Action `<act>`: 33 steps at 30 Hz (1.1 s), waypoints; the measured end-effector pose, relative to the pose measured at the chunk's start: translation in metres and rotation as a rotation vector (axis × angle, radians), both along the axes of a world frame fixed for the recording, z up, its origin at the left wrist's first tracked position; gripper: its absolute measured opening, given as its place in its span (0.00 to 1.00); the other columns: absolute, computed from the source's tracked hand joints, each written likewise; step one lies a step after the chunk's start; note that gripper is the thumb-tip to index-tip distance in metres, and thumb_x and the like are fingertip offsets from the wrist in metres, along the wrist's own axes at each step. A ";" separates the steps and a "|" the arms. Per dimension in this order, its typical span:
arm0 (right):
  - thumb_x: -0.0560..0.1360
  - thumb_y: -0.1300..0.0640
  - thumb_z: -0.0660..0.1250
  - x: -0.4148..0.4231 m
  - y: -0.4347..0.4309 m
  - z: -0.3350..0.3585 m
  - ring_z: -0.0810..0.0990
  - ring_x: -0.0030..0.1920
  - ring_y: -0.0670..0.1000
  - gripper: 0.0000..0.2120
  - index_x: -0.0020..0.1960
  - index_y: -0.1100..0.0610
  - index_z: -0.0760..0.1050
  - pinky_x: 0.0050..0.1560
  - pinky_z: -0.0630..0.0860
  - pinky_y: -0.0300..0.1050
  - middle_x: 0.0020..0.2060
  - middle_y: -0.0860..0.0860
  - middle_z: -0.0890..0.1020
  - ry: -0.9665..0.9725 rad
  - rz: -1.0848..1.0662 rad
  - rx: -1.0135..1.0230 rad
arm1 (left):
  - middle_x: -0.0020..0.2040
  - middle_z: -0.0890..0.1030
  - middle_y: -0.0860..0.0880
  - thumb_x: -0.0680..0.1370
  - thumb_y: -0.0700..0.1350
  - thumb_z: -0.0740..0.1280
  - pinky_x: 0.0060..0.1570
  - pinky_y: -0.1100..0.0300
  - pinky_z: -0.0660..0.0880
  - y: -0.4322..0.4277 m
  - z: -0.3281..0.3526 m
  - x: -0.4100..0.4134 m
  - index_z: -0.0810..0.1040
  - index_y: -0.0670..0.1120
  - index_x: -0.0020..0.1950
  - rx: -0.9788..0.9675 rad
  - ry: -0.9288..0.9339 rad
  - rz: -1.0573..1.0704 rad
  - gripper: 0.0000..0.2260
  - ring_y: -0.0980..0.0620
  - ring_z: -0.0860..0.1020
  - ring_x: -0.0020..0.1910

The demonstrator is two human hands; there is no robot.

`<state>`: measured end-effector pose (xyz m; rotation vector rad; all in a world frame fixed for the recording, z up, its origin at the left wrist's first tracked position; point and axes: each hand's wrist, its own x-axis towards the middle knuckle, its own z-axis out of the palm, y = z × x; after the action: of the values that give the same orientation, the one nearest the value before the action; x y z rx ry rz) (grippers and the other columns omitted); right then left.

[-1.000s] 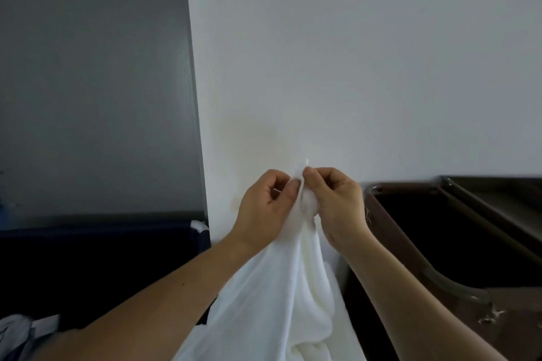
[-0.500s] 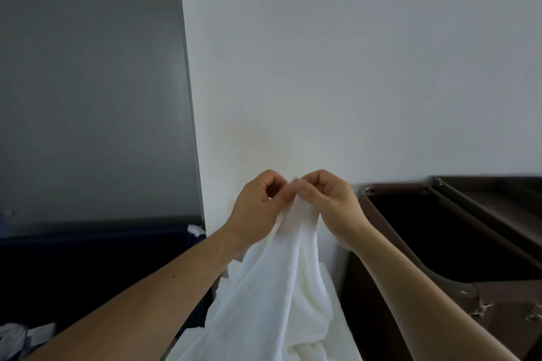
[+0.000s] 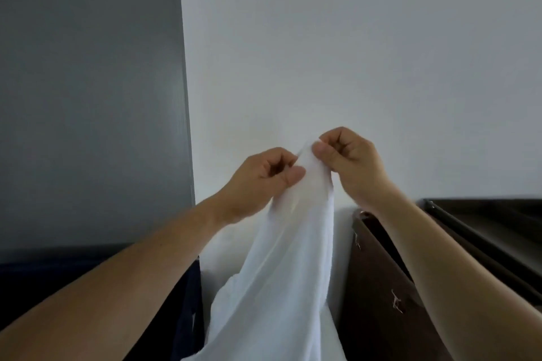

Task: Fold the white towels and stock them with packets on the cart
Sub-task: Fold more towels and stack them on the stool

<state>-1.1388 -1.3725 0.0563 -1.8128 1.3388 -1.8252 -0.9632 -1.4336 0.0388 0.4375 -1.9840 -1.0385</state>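
The left hand (image 3: 264,182) and right hand (image 3: 349,161) each pinch the top edge of 1 white towel (image 3: 287,258) between thumb and curled fingers, holding it up just left of the cart (image 3: 378,287), where it hangs bunched. This looks like the start of a fold. Next, the 2 hands should part along the edge to find the corners.

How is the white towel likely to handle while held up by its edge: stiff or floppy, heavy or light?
Probably floppy: the white towel hangs in loose folds below where the left hand and right hand pinch it. Likely light for its size, since two pinches carry what shows.
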 end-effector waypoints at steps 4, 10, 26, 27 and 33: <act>0.75 0.52 0.69 0.000 -0.009 0.066 0.75 0.36 0.47 0.06 0.41 0.52 0.76 0.39 0.73 0.42 0.34 0.46 0.78 -0.021 0.035 -0.077 | 0.40 0.78 0.43 0.79 0.48 0.68 0.38 0.62 0.71 -0.006 0.069 -0.008 0.77 0.42 0.45 -0.385 -0.024 0.277 0.10 0.54 0.73 0.37; 0.76 0.59 0.72 -0.006 -0.018 0.068 0.80 0.41 0.49 0.02 0.47 0.58 0.80 0.49 0.79 0.51 0.40 0.52 0.83 0.206 0.033 0.137 | 0.39 0.73 0.51 0.80 0.43 0.64 0.34 0.70 0.66 -0.022 0.055 -0.010 0.72 0.43 0.44 -0.455 -0.055 0.364 0.07 0.59 0.69 0.34; 0.76 0.59 0.71 -0.016 -0.029 0.085 0.80 0.44 0.53 0.04 0.50 0.54 0.79 0.54 0.78 0.58 0.43 0.54 0.83 0.343 0.086 0.194 | 0.33 0.74 0.49 0.82 0.45 0.63 0.28 0.67 0.65 -0.019 0.052 -0.012 0.71 0.46 0.43 -0.374 -0.051 0.262 0.08 0.58 0.69 0.27; 0.77 0.60 0.70 -0.019 -0.033 0.072 0.80 0.45 0.52 0.03 0.50 0.54 0.78 0.56 0.78 0.59 0.44 0.53 0.82 0.313 0.063 0.218 | 0.36 0.77 0.47 0.82 0.47 0.63 0.29 0.65 0.67 -0.022 0.036 -0.012 0.73 0.46 0.46 -0.319 -0.079 0.232 0.07 0.56 0.71 0.29; 0.77 0.60 0.69 -0.032 -0.040 0.081 0.75 0.37 0.46 0.08 0.43 0.50 0.77 0.46 0.74 0.48 0.36 0.45 0.79 0.084 -0.170 0.048 | 0.32 0.72 0.51 0.79 0.59 0.62 0.33 0.63 0.66 -0.031 -0.008 0.004 0.74 0.46 0.42 -0.237 -0.137 0.132 0.17 0.55 0.69 0.31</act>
<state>-1.1708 -1.4128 0.1370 -1.8198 1.5986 -1.7986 -0.9592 -1.4641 0.0304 0.5131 -2.1373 -0.6977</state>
